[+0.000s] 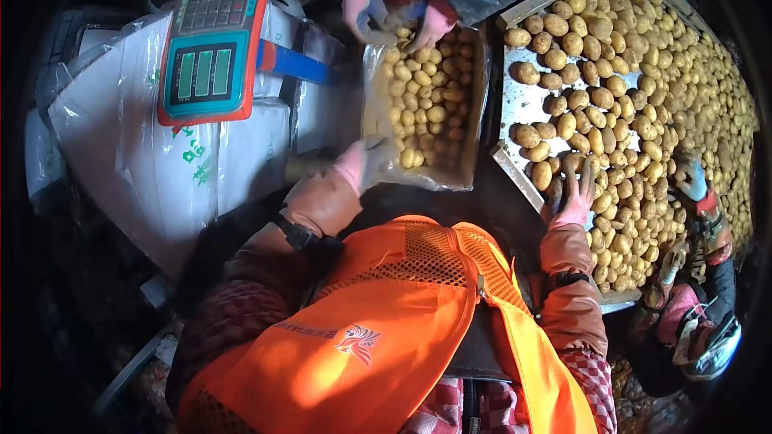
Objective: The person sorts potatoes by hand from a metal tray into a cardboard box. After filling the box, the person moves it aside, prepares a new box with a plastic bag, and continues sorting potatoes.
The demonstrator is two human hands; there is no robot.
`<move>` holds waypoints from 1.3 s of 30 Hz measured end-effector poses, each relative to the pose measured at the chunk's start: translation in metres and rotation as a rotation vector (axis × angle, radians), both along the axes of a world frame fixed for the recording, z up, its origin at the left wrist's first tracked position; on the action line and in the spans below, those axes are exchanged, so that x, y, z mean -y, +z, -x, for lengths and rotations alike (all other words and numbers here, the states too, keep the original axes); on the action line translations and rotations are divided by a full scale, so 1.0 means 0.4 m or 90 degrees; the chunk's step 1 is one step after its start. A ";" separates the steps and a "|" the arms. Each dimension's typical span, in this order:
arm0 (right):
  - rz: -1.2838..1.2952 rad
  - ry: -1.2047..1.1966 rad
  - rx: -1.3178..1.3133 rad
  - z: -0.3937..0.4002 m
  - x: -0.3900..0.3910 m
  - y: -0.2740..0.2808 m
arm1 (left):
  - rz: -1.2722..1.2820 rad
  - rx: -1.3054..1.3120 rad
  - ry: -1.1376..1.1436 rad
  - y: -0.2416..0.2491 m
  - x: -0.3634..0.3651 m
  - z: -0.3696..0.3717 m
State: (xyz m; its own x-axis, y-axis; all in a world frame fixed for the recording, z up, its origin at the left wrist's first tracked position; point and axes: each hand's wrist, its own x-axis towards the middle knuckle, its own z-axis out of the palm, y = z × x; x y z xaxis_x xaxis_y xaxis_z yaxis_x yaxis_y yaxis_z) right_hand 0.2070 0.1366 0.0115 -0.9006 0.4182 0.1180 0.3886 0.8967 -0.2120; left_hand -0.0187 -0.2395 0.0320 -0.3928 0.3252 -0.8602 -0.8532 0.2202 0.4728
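My left hand (366,162), in a pink and grey glove, is at the near left corner of a plastic-lined box (426,179). Its fingers are smeared, so their grip cannot be made out. Potatoes (422,100) fill much of the box. On the right, my gloved right hand (572,195) rests with fingers stretched out over loose potatoes (611,141) at the near left part of a metal sorting table (523,100). Across the box, another person's two gloved hands (366,8) (434,26) are over its far edge.
A scale display with keypad (213,48) stands on its blue post to the left, above white plastic-wrapped packages (177,185). At the right, another person's gloved hands (690,177) (674,264) reach over the potatoes. A wooden rail (516,177) edges the table.
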 end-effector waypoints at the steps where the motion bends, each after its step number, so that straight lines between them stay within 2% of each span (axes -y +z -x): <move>1: 0.000 -0.008 0.017 0.000 0.004 0.002 | -0.008 -0.013 -0.107 0.078 -0.052 0.010; 2: -0.002 -0.016 0.030 0.000 0.005 0.003 | -0.021 -0.031 -0.210 0.156 -0.104 0.019; 3: 0.016 -0.009 0.013 -0.002 0.001 0.001 | -0.308 0.058 -0.140 0.136 -0.096 0.013; 5: 0.018 -0.003 0.001 -0.003 0.000 0.003 | -0.384 -0.064 -0.205 0.112 -0.129 -0.016; 6: 0.020 0.000 -0.005 -0.004 0.001 0.004 | -0.367 -0.114 -0.248 0.076 -0.131 -0.032; 8: 0.004 -0.012 0.006 -0.011 -0.006 -0.010 | -0.387 -0.011 -0.060 -0.039 -0.121 -0.058; 9: 0.001 -0.014 0.005 -0.013 -0.011 -0.015 | -0.393 0.048 0.032 -0.058 -0.129 -0.067; 12: 0.001 -0.034 0.001 -0.006 -0.002 -0.002 | 0.037 -0.907 -0.777 -0.072 -0.177 -0.113; 13: 0.008 -0.032 -0.004 -0.009 -0.008 -0.007 | 0.089 -0.927 -0.897 -0.063 -0.202 -0.142; 16: 0.009 -0.037 0.002 -0.016 -0.014 -0.022 | 0.090 -0.958 -1.201 -0.084 -0.254 -0.188; 17: 0.013 -0.039 -0.003 -0.017 -0.013 -0.020 | 0.067 -1.169 -1.015 -0.219 -0.235 -0.223; 20: 0.012 -0.054 0.004 -0.016 -0.009 -0.016 | 0.097 -0.863 -1.222 -0.192 -0.292 -0.190; 21: 0.018 -0.053 -0.001 -0.017 -0.006 -0.008 | 0.069 -0.911 -1.175 -0.222 -0.284 -0.196; 24: 0.021 -0.052 -0.012 -0.016 -0.010 -0.015 | 0.096 -0.797 -0.835 -0.295 -0.221 -0.169; 25: 0.019 -0.055 -0.012 -0.019 -0.012 -0.019 | 0.062 -0.644 -0.497 -0.360 -0.171 -0.133; 27: 0.029 -0.048 -0.025 -0.017 -0.015 -0.010 | 0.019 -0.422 -0.031 -0.414 -0.046 -0.056; 30: 0.035 -0.051 -0.028 -0.022 -0.010 -0.012 | -0.005 -0.259 0.388 -0.394 0.110 0.027; 32: 0.031 -0.057 -0.030 -0.015 -0.012 -0.014 | 0.385 -0.693 0.103 -0.391 0.113 -0.027; 33: 0.029 -0.057 -0.026 -0.016 -0.010 -0.012 | 0.334 -0.682 0.111 -0.331 0.087 -0.044; 34: 0.025 -0.054 -0.022 -0.017 -0.010 -0.012 | 0.502 -0.828 -0.073 -0.178 0.018 -0.073; 37: 0.013 -0.048 -0.027 -0.023 -0.015 -0.030 | 0.280 -1.069 -0.429 -0.089 -0.084 -0.093; 38: 0.011 -0.047 -0.030 -0.024 -0.014 -0.037 | 0.379 -0.885 -0.705 -0.040 -0.130 -0.106; 39: 0.001 -0.030 -0.044 -0.027 -0.016 -0.044 | 0.401 -0.962 -0.681 -0.113 -0.112 -0.107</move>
